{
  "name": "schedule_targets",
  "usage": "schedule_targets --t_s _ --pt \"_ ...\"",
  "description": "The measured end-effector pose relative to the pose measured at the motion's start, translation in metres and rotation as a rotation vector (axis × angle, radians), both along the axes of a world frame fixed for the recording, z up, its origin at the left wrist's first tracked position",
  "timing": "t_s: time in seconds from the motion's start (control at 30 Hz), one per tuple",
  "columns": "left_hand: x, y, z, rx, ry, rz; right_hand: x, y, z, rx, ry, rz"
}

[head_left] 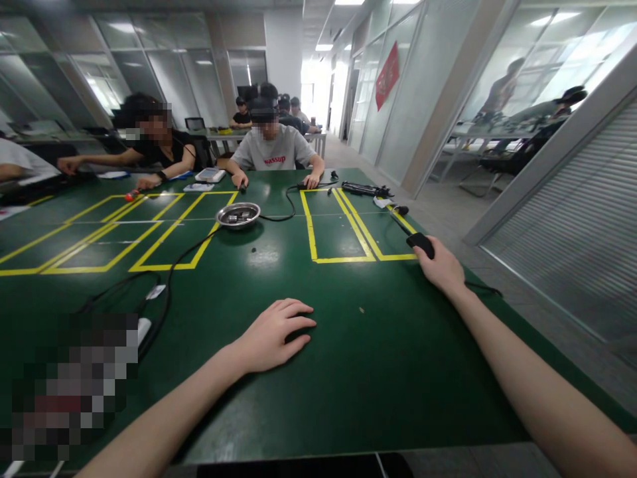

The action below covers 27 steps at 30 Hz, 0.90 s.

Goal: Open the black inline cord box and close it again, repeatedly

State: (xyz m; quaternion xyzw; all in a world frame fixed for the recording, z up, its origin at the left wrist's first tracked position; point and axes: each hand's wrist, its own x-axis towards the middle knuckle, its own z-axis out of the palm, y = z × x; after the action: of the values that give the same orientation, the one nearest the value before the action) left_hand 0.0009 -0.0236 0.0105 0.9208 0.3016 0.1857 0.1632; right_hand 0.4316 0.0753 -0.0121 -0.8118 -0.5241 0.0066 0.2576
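The right hand (442,265) has its fingers curled around a black device (422,244), which juts out past the fingertips toward the far left. It sits beside the near right end of the yellow tape (403,257) on the green counter (348,372); how tightly it is gripped I can't tell. A black cord (482,288) shows behind the wrist, running toward the counter's right edge.

The left hand (271,335) is palm down at the near middle, fingers loosely spread and pointing right — well apart from the device. Beyond it, left of centre, a shiny metal bowl (237,216) holds some small metal pieces (239,217). At the far right lies a black folded stand (367,190). Across the counter sits a person in a grey shirt (273,149), both hands near dark objects — one by a black cable (291,206).
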Motion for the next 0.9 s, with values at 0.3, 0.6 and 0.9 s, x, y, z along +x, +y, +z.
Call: schedule_targets --t_s 0.3,0.6,0.9 --pt "-0.003 0.004 0.001 -0.025 0.003 -0.003 0.001 0.005 -0.003 -0.028 -0.094 -0.006" --pt "-0.003 0.004 0.001 -0.023 0.006 -0.010 0.014 0.007 -0.005 0.105 0.009 -0.110" --pt "-0.001 0.004 0.000 -0.025 0.001 -0.010 0.017 0.002 -0.002 0.130 0.422 -0.138"
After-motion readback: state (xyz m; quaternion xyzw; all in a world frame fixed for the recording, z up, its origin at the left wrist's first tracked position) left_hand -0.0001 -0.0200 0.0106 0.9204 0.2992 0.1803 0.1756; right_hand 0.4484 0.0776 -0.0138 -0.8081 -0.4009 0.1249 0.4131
